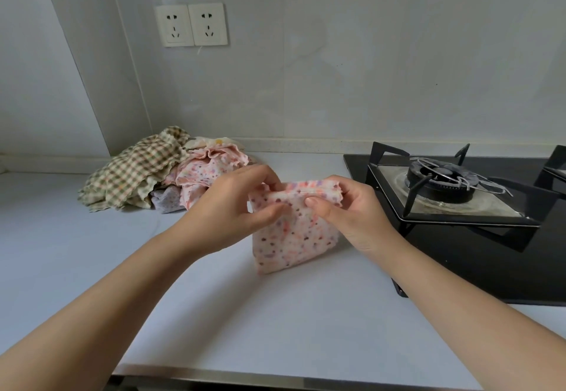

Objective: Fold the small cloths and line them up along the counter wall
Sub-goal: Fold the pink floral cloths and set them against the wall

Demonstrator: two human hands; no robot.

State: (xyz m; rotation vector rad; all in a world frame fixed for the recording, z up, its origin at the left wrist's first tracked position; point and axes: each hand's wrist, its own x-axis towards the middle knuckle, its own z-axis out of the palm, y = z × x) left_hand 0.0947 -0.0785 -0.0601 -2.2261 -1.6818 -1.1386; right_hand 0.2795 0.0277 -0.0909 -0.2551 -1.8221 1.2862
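Pale counter (214, 314), black hob (459, 262); left hand (232, 210) and right hand (352, 213) pinch spotted cloth (294, 237).

Pinch grips — left hand (234, 206), right hand (352, 211)

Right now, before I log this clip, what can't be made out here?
Head view only.
The pile: how many cloths; the checked cloth overlaps the rest.
The dotted cloth: its upper fold, covered by fingers of the left hand and right hand.
The second burner grate: cut off by the right edge.
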